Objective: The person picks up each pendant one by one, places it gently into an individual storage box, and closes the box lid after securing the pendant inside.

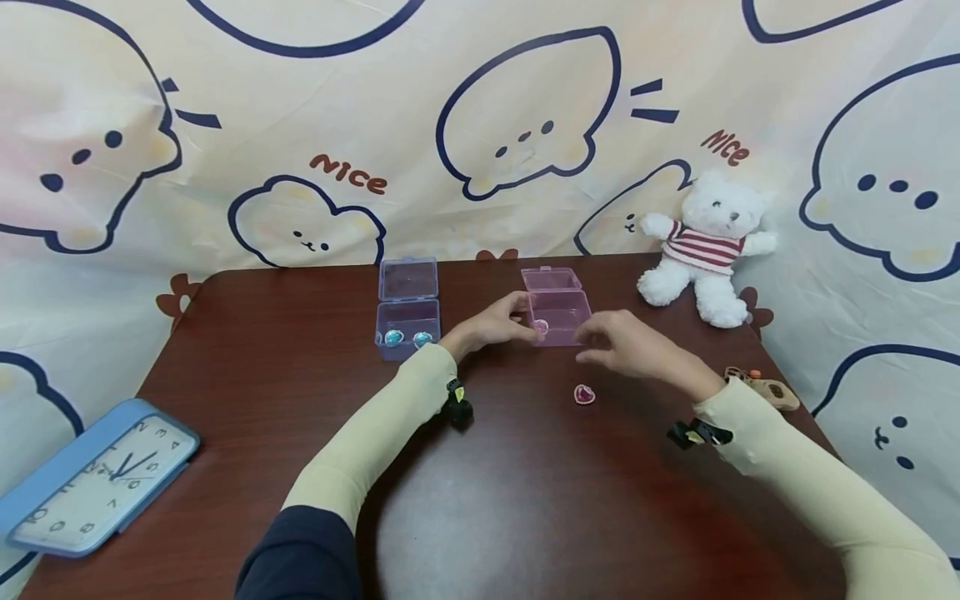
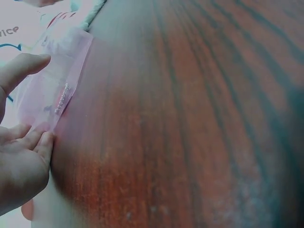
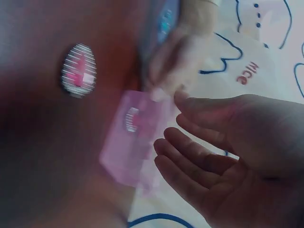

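Fingers of the left hand gripped the pink plastic box; the right hand, fingers parted, held nothing beside it. A pink gem lay inside, a pink heart-shaped gem nearer on the table, two blue gems in the purple box farther left.

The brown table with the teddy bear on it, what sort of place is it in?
Probably an indoor play corner, though the room beyond is hidden. A sheet printed with cartoon faces hangs behind the table, a teddy bear sits near its far edge, and there's a clock.
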Demonstrator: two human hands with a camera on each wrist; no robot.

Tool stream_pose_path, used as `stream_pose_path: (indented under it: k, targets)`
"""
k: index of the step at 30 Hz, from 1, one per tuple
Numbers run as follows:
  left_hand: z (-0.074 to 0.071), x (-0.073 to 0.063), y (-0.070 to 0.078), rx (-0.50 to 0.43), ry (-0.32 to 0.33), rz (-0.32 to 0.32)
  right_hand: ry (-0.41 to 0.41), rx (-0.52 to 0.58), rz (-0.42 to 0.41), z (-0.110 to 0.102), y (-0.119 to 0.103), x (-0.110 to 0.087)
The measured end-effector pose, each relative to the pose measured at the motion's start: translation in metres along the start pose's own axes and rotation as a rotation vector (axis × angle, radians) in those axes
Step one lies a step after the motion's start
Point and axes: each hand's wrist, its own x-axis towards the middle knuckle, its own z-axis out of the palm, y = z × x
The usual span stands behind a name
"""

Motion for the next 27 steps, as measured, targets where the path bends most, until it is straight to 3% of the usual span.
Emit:
stream_pose_path:
  k: [7,15,27]
  targets:
    - [0.000,0.002,0.002,0.024,0.006,0.008,-0.082,-0.037,0.045,0.022,0.003,-0.023]
    - [0.002,0.002,0.005,0.053,-0.007,0.010,-0.132,-0.126,0.225,0.039,-0.005,-0.035]
    - [0.002,0.000,0.000,0.034,0.001,0.013,-0.117,-0.025,0.176,0.046,-0.007,-0.032]
